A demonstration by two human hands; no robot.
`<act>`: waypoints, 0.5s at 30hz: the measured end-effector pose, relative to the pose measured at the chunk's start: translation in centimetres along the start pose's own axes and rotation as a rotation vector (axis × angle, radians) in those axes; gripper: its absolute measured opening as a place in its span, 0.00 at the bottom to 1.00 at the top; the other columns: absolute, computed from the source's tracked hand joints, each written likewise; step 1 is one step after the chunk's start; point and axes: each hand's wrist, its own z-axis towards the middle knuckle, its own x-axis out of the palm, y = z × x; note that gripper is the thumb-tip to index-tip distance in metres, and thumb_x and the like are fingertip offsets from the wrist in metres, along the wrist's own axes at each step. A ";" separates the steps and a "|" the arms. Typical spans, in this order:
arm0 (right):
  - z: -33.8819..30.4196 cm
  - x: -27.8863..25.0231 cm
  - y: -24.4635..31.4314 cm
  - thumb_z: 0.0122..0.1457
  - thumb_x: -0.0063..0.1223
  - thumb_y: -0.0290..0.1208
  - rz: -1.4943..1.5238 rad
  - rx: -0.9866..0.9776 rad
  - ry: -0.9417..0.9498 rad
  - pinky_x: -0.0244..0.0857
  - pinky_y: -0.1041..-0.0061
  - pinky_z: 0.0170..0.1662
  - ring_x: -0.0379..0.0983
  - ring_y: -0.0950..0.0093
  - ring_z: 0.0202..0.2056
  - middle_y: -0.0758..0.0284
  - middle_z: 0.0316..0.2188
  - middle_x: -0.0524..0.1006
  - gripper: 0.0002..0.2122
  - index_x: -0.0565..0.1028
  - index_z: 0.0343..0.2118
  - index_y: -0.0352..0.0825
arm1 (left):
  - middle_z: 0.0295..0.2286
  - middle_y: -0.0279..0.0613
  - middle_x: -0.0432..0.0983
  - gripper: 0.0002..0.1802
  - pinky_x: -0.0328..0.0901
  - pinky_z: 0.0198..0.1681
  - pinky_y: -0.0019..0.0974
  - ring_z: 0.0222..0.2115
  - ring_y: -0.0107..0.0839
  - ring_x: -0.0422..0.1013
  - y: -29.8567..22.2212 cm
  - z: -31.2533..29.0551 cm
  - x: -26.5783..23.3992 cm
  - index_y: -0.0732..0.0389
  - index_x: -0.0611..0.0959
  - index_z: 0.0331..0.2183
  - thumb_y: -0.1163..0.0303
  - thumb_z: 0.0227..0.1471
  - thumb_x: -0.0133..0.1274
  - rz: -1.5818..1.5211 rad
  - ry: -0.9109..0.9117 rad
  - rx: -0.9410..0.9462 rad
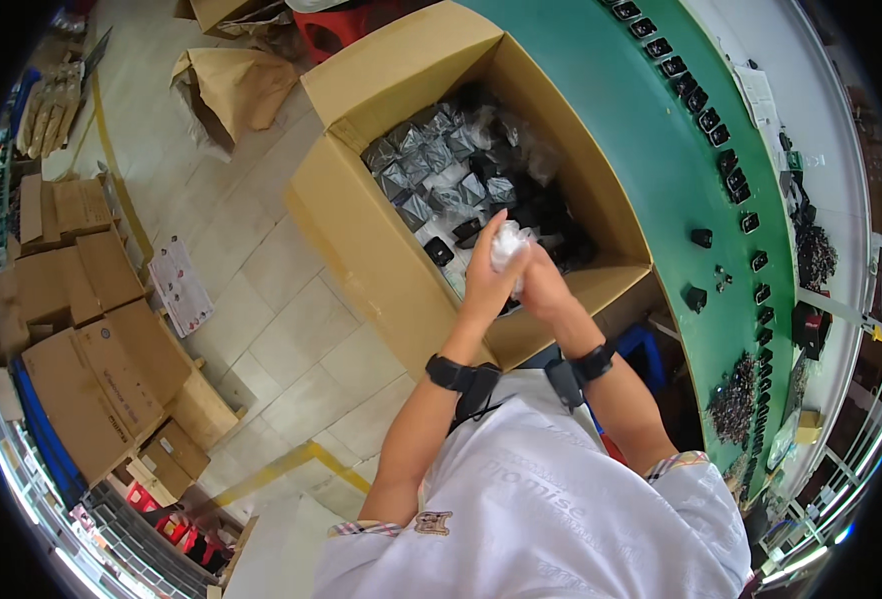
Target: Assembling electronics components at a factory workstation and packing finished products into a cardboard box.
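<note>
Above the near part of a large open cardboard box [591,160], my two hands come together around a crumpled, whitish plastic bag [509,245]. My left hand [483,275] closes on it from the left, thumb and fingers pointing up. My right hand [544,287] presses it from the other side, fingers curled. Whether anything is inside the plastic cannot be made out. Below lie several grey plastic-wrapped pieces [433,155], packed in rows. Closer to my hands, small black parts [439,252] lie unwrapped. Dark straps with small boxes sit on both my wrists.
A green worktable [601,60] curves along the right, with a row of small black parts [709,120] and a pile of small pieces [734,399]. Stacked cartons [91,379] stand at left. An open brown bag [246,90] rests on the tiled floor behind the box.
</note>
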 end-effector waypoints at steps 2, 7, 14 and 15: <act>0.5 -0.4 -1.1 0.54 0.45 0.22 -0.943 -0.707 -0.046 0.54 0.62 0.59 0.60 0.60 0.58 0.58 0.53 0.66 0.21 0.65 0.53 0.34 | 0.47 0.40 0.71 0.27 0.61 0.50 0.29 0.45 0.29 0.68 -0.9 0.6 1.5 0.63 0.70 0.54 0.61 0.56 0.55 -0.180 -0.045 -0.100; -0.3 1.0 1.5 0.50 0.50 0.32 -1.524 -0.755 -0.034 0.42 0.50 0.62 0.51 0.55 0.62 0.59 0.57 0.62 0.25 0.65 0.53 0.34 | 0.46 0.37 0.71 0.22 0.63 0.49 0.31 0.45 0.27 0.68 0.5 1.0 1.7 0.60 0.73 0.51 0.58 0.59 0.51 -0.717 -0.184 -0.329; 3.0 -0.5 6.5 0.44 0.63 0.41 -1.348 -0.423 0.636 0.61 0.62 0.54 0.66 0.53 0.52 0.54 0.48 0.70 0.35 0.63 0.55 0.32 | 0.39 0.35 0.75 0.21 0.68 0.40 0.33 0.37 0.26 0.72 0.8 0.1 -1.8 0.58 0.75 0.47 0.59 0.55 0.57 -0.657 -0.238 -0.432; 3.6 -0.2 8.8 0.44 0.64 0.40 -1.153 -0.069 0.732 0.62 0.62 0.54 0.66 0.53 0.52 0.53 0.50 0.69 0.35 0.64 0.55 0.33 | 0.35 0.33 0.76 0.18 0.68 0.36 0.33 0.33 0.25 0.72 0.8 0.0 -3.7 0.58 0.77 0.44 0.61 0.54 0.58 -0.553 -0.226 -0.463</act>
